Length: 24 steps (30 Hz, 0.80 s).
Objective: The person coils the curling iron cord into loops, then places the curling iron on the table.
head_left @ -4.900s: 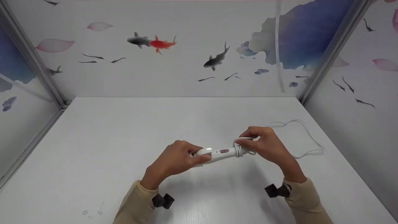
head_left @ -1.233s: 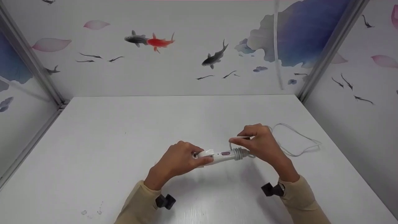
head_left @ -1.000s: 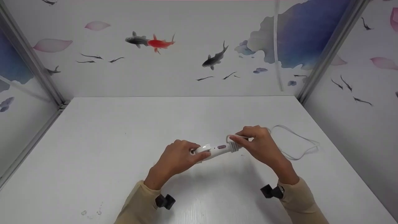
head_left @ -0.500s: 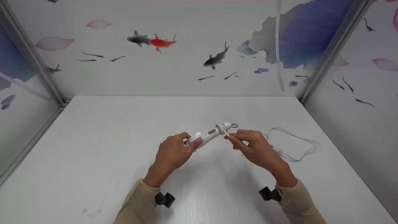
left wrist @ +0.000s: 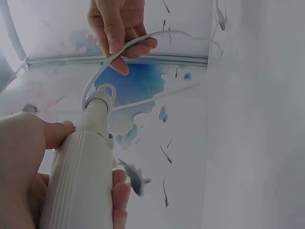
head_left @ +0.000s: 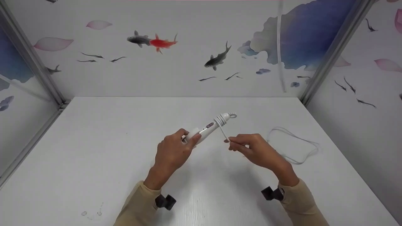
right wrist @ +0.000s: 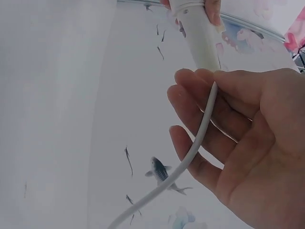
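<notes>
My left hand (head_left: 173,149) grips a white hand-held electric appliance (head_left: 205,133) by its wide end. The exact kind cannot be made out; it has a slim handle with a purplish oval switch. The handle points up and to the right. Several turns of its white cord (head_left: 221,119) lie around the handle's far end, and a small loop sticks out at the tip. My right hand (head_left: 259,150) pinches the cord between thumb and fingers, a short way from those turns. In the right wrist view the cord (right wrist: 190,155) runs down across the fingers. Ridges mark the appliance's wide body (left wrist: 81,183) in the left wrist view.
The rest of the cord (head_left: 309,142) lies in a loose loop on the white table (head_left: 94,157), right of my right hand. A plug (left wrist: 221,20) shows in the left wrist view. Printed panels (head_left: 185,78) stand at the back and both sides.
The appliance has swung from nearly level to pointing up and right, moving away from the right hand. That hand has drawn the cord toward me, and more turns show than 4.9 s ago.
</notes>
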### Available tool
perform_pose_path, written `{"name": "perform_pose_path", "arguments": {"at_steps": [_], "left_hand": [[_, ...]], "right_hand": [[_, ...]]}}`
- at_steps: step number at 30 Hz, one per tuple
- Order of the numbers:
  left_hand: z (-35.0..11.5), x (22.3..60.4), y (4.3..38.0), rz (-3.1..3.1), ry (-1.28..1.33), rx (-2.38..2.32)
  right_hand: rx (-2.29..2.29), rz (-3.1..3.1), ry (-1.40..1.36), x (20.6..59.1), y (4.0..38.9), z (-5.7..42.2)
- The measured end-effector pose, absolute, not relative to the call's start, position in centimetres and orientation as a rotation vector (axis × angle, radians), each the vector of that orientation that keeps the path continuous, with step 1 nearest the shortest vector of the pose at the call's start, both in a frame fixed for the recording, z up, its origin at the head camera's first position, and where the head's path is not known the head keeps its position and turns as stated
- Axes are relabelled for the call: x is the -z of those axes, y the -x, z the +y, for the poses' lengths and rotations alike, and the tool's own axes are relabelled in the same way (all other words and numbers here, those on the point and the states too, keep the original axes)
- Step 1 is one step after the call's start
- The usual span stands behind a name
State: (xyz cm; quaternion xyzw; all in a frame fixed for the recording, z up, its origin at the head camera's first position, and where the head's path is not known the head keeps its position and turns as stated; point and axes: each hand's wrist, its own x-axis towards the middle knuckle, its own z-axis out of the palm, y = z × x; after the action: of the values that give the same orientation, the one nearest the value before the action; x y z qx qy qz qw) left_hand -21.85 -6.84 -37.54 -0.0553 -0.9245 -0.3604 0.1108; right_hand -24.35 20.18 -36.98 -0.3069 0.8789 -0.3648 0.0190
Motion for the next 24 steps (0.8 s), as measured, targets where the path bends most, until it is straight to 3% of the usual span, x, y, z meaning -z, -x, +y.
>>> {"name": "perform_pose_path", "arguments": {"at_steps": [13, 24], "left_hand": [[-8.0, 37.2, 21.9, -2.776, 0.455, 1.247], [-8.1, 37.6, 21.8, -2.894, 0.826, 1.152]], "right_hand": [[1.186, 2.724, 0.453, 38.4, 26.6, 21.8], [1.219, 2.755, 0.6, 38.4, 26.7, 22.5]]}}
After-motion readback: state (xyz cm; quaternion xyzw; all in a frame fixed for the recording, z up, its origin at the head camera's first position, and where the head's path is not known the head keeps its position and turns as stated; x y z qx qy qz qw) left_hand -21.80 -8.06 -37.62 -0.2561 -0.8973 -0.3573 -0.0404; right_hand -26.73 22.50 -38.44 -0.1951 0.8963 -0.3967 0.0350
